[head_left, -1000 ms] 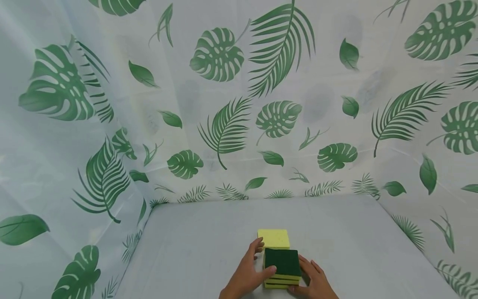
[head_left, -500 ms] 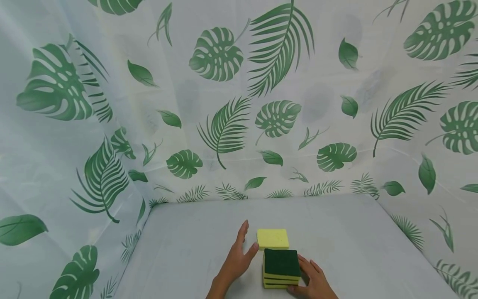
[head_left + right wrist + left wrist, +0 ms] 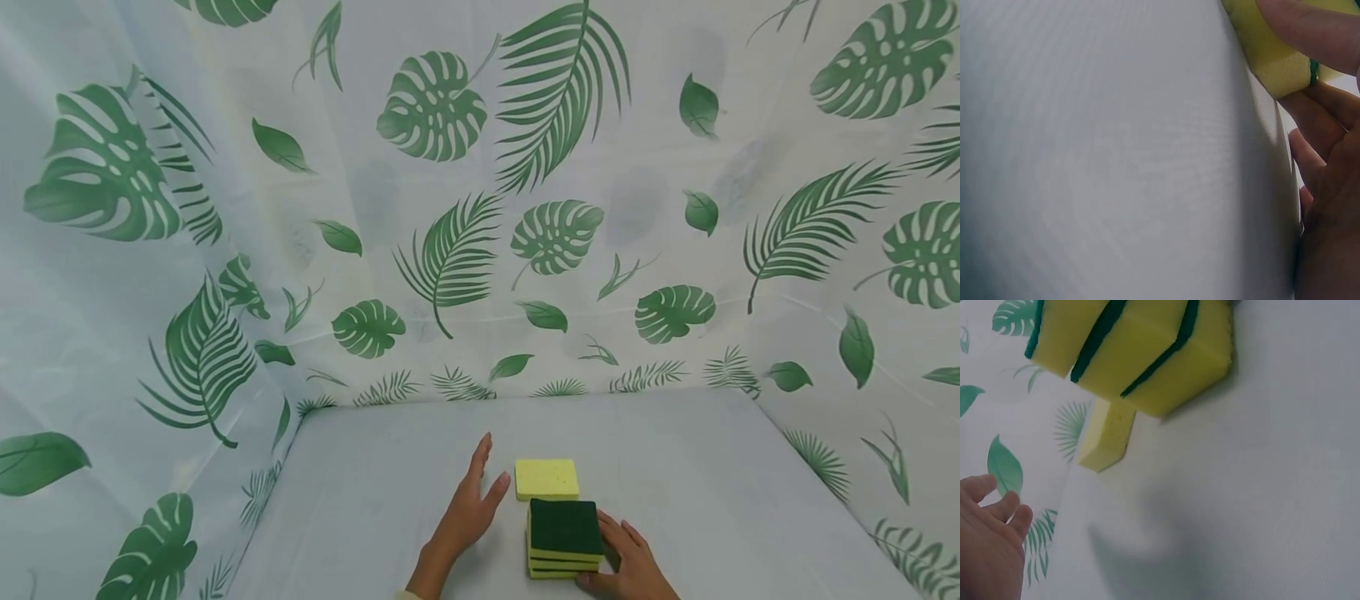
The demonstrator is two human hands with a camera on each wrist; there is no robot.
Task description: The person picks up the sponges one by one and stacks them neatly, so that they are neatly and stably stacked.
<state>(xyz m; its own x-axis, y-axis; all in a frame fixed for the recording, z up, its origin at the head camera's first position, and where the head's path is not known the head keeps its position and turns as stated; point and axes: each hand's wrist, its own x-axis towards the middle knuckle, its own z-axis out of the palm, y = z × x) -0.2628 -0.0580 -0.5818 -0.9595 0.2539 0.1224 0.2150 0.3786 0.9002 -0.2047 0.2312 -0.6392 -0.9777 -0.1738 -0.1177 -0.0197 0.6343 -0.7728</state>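
A stack of three scouring sponges (image 3: pixel 564 527), yellow with dark green scrub pads facing up, stands on the white table near its front. My right hand (image 3: pixel 632 560) holds the stack at its near right corner; in the right wrist view the thumb (image 3: pixel 1313 28) lies along one side of a yellow sponge (image 3: pixel 1279 72) and fingers reach round the other. My left hand (image 3: pixel 465 510) is left of the stack, apart from it, fingers extended and holding nothing. Just behind the stack lies a single sponge (image 3: pixel 546 478), yellow face up.
The white tabletop (image 3: pixel 390 467) carries the sponges. White cloth with green leaf prints (image 3: pixel 558 342) hangs at the back and along both sides, meeting the table's edges.
My left hand has let go of the stack and moved left, its fingers straightening. The right hand stays at the stack's right corner. The sponges have not visibly moved.
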